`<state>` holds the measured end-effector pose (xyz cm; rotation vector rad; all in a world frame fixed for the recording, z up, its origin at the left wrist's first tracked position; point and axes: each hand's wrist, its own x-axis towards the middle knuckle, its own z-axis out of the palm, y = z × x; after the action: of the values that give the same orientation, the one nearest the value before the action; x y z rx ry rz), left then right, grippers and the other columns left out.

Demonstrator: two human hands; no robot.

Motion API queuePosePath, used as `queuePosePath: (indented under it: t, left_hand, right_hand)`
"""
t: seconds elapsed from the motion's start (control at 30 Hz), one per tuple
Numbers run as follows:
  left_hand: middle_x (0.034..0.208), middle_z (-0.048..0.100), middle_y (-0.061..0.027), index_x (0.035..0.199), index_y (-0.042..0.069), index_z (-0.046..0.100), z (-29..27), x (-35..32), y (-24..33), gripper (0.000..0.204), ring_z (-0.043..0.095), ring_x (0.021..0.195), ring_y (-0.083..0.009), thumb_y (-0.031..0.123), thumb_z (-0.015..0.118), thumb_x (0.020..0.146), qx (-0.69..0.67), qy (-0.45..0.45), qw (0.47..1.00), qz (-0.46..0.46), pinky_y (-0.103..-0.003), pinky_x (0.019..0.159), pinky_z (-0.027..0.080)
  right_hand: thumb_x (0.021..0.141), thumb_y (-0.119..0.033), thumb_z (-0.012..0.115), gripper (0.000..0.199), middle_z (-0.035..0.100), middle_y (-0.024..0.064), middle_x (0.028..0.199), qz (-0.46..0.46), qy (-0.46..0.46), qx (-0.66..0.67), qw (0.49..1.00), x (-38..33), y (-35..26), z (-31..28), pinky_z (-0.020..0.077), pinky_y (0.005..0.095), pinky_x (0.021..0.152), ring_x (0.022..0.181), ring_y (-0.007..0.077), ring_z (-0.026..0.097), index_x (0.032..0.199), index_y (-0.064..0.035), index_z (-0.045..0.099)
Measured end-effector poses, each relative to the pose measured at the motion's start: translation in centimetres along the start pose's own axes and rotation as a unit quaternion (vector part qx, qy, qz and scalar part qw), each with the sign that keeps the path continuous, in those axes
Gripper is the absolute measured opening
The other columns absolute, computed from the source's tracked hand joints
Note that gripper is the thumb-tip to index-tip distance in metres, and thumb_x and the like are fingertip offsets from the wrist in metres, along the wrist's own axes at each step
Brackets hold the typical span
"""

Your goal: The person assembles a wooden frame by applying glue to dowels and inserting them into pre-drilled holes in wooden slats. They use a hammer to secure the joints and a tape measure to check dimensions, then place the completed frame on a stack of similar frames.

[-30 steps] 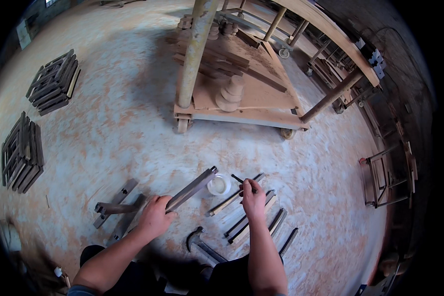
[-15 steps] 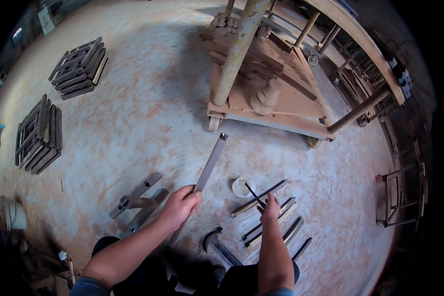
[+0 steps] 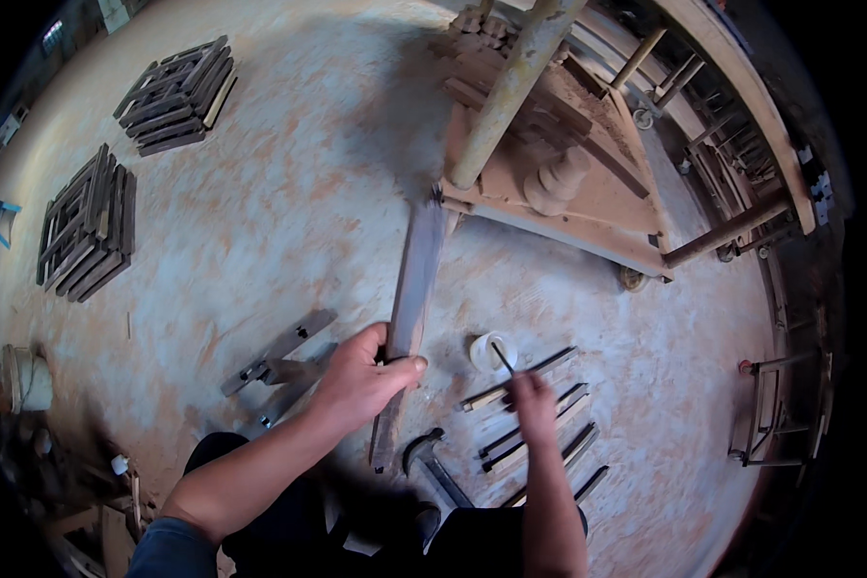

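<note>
Left hand (image 3: 361, 378) is wrapped around a long, flat wooden slat (image 3: 412, 294), gripping it near its lower third, thumb across the front. That slat runs up and away from the hand, its far end reaching toward the corner of the wooden frame (image 3: 588, 207) further out, and its near end pokes down past the wrist toward the knees. Looks a bit motion-blurred, so can't say much about the surface.

Right hand (image 3: 533, 403) is closed around a thin dark stick, probably a small brush (image 3: 502, 358), with its tip sitting in or right over a little white cup (image 3: 484, 352) on the floor (image 3: 289, 241). The cup is just between the two hands, slightly ahead of them.

Right under and beyond the right hand there's a row of short dark slats (image 3: 535, 424) laid out side by side on the floor. A hammer (image 3: 426, 458) lies close to the knees, between both forearms. Off to the outside of the left hand, a few more joined wood pieces (image 3: 277, 361) lie on the floor, and well beyond that side sit two stacks of lattice panels (image 3: 87, 226). A round post (image 3: 511, 87) stands on the wooden frame far ahead.
</note>
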<state>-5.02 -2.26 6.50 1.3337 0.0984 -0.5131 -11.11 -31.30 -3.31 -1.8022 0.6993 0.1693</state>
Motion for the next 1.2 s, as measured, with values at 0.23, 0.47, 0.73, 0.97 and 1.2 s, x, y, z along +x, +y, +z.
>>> queuePosePath:
  t: [0.23,0.47,0.73,0.97,1.2]
  left_hand:
    - [0.082,0.059,-0.0079,0.13,-0.002,0.041,-4.0,-8.8,12.1,0.053,0.062,0.077,-0.0229,0.011,0.057,0.082,-0.061,0.189,0.932,0.302,-0.038,0.074,0.055]
    - [0.109,0.055,-0.0103,0.123,0.001,0.046,-15.9,-16.7,7.3,0.049,0.056,0.106,-0.027,0.013,0.071,0.083,-0.058,0.278,0.912,0.296,-0.049,0.105,0.04]
    - [0.109,0.062,-0.0118,0.117,0.004,0.049,-18.6,-18.9,-0.2,0.039,0.06,0.102,-0.0214,0.0,0.067,0.083,0.027,0.318,0.92,0.228,-0.04,0.092,0.048]
    - [0.101,0.063,-0.0061,0.112,0.004,0.048,-23.9,-14.7,-11.6,0.031,0.059,0.094,-0.0139,-0.007,0.062,0.086,0.066,0.369,0.91,0.176,-0.03,0.085,0.048]
    - [0.1,0.063,-0.0067,0.113,0.004,0.046,-26.2,-14.9,-10.8,0.033,0.058,0.091,-0.0133,-0.006,0.063,0.086,0.011,0.391,0.897,0.205,-0.029,0.081,0.048]
  right_hand:
    - [0.083,-0.046,0.064,0.052,0.065,0.018,0.116,0.076,-0.399,-0.568,0.716,-6.6,15.6,8.7,0.0479,0.0439,0.094,0.112,0.0339,0.061,0.117,-0.0058,0.064]
    - [0.077,-0.046,0.073,0.063,0.062,0.0171,0.124,0.206,-0.239,-0.563,0.764,-7.7,16.8,9.3,0.0475,0.0423,0.097,0.117,0.0323,0.059,0.122,-0.0045,0.058]
    - [0.076,-0.055,0.07,0.072,0.059,0.0162,0.129,0.146,-0.306,-0.606,0.72,-7.8,17.3,8.7,0.0462,0.044,0.099,0.12,0.0308,0.057,0.127,-0.0064,0.056]
    - [0.08,-0.059,0.064,0.067,0.062,0.0169,0.125,0.122,-0.335,-0.672,0.649,-7.3,14.0,9.6,0.047,0.0434,0.097,0.118,0.0321,0.058,0.119,-0.0054,0.064]
    - [0.085,-0.044,0.058,0.046,0.066,0.0264,0.097,-0.047,-0.311,-0.579,0.752,-3.3,10.8,13.8,0.0494,0.0478,0.088,0.1,0.04,0.062,0.104,-0.0029,0.068]
